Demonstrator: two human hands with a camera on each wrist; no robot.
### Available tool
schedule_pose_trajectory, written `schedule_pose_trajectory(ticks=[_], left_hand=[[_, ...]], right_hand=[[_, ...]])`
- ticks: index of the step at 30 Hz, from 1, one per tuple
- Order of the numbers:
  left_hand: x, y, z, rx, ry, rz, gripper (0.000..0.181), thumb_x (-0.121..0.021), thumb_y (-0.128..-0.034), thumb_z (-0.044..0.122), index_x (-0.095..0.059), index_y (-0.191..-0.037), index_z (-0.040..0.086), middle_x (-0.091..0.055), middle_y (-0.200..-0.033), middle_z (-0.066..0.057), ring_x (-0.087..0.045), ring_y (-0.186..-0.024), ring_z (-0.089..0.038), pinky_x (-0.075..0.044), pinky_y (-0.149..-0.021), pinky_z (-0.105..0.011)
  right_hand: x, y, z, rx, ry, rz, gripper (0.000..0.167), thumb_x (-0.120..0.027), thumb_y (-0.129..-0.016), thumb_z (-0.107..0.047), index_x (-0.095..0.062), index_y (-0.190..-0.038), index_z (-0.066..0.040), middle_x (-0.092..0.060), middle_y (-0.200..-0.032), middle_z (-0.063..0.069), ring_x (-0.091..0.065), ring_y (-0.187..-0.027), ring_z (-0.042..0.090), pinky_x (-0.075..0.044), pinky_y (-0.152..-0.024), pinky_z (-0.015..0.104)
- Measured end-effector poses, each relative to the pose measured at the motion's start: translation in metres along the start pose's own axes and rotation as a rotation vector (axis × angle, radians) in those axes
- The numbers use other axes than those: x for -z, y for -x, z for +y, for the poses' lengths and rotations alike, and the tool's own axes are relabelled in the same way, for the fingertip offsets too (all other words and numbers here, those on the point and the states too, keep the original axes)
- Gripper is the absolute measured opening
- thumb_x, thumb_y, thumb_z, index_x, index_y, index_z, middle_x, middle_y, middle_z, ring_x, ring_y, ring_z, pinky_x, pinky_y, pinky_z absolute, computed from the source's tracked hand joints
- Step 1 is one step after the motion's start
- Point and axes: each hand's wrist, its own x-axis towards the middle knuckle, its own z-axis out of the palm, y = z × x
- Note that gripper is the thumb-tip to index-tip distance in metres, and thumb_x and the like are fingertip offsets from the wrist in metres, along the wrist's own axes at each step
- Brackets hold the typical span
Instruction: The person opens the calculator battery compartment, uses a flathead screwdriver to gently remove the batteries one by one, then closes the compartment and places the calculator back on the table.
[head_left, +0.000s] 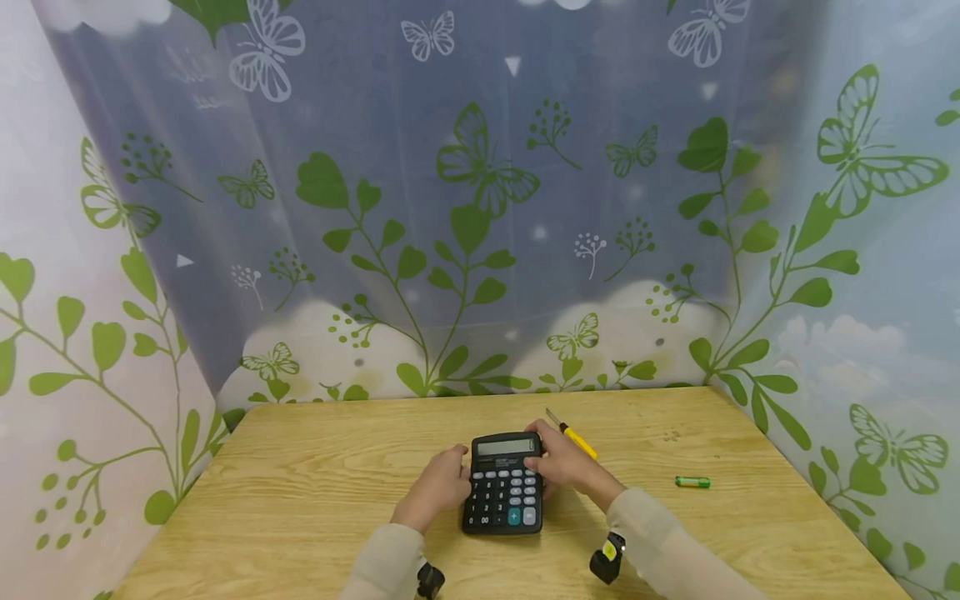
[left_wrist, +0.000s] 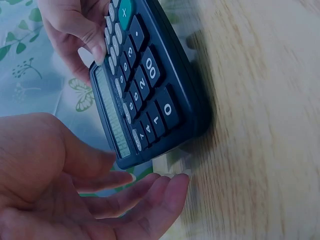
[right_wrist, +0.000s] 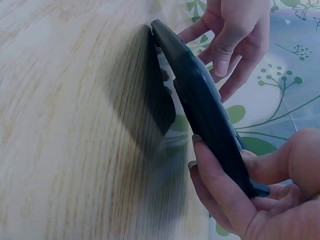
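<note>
A black calculator [head_left: 495, 462] with dark number keys, lighter keys and a green plus key is tilted over the wooden table, its display end raised and its near end low by the tabletop. My right hand [head_left: 567, 463] grips its right side, the thumb on the front and the fingers [right_wrist: 215, 172] underneath. At the left side is my left hand [head_left: 437, 486], its fingers [left_wrist: 167, 195] loosely extended beside the calculator's edge. Whether they touch it, I cannot tell. A screwdriver [head_left: 579, 442] with a yellow handle lies just beyond my right hand.
On the right part of the table [head_left: 300, 483] lies a green battery [head_left: 692, 482]. Small dark bits [head_left: 670, 436] are near the far right. A curtain [head_left: 480, 275] with leaf and butterfly prints hangs behind the table and along both sides.
</note>
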Motion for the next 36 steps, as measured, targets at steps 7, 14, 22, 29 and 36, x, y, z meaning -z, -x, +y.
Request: schedule_pose_trajectory(ticks=[7,14,22,29,36], left_hand=[[-0.0013,-0.0015,-0.0005,0.001,0.021,-0.014,0.063,-0.052,-0.0865,-0.011,-0.038,-0.147,-0.018,-0.046,-0.064,-0.001,-0.045,-0.054,-0.014,-0.043,-0.053,-0.028],[-0.004,-0.0032,-0.0021,0.018,0.069,-0.031,0.063,-0.052,-0.0879,-0.011,-0.037,-0.149,-0.016,-0.057,-0.08,-0.012,-0.063,-0.053,-0.024,-0.056,-0.049,-0.032],[-0.004,-0.0016,-0.0004,0.036,0.129,-0.04,0.071,-0.051,-0.0885,-0.013,-0.028,-0.156,-0.01,-0.057,-0.088,-0.014,-0.063,-0.058,-0.021,-0.059,-0.049,-0.038],[-0.0031,-0.0013,0.0003,0.025,0.134,-0.023,0.071,-0.051,-0.0886,-0.013,-0.029,-0.156,-0.008,-0.057,-0.09,-0.014,-0.061,-0.064,-0.021,-0.059,-0.049,-0.038],[-0.0023,-0.0018,0.0012,0.032,0.134,0.002,0.07,-0.052,-0.0892,-0.012,-0.032,-0.156,-0.004,-0.061,-0.092,-0.015,-0.061,-0.063,-0.021,-0.057,-0.048,-0.036]], right_hand=[[-0.0003,0.001,-0.0011,0.007,-0.035,-0.027,0.034,-0.052,-0.104,0.004,-0.048,-0.137,-0.004,-0.066,-0.105,0.022,-0.071,-0.078,0.024,-0.063,-0.055,0.045],[0.0019,0.001,-0.0016,0.023,-0.051,-0.048,0.029,-0.045,-0.106,0.003,-0.047,-0.135,-0.003,-0.066,-0.105,0.022,-0.071,-0.077,0.023,-0.063,-0.055,0.044],[0.0024,0.001,-0.0012,0.011,-0.062,-0.058,0.031,-0.043,-0.107,0.002,-0.045,-0.137,-0.005,-0.066,-0.109,0.023,-0.071,-0.08,0.024,-0.064,-0.056,0.044],[0.0025,0.0029,-0.0031,0.001,-0.083,-0.046,0.032,-0.039,-0.108,0.002,-0.045,-0.139,-0.003,-0.065,-0.108,0.023,-0.071,-0.081,0.024,-0.064,-0.057,0.045],[0.0027,0.0016,-0.0041,-0.014,-0.063,-0.02,0.032,-0.037,-0.109,0.0,-0.048,-0.139,-0.006,-0.065,-0.103,0.019,-0.07,-0.075,0.022,-0.063,-0.056,0.046]])
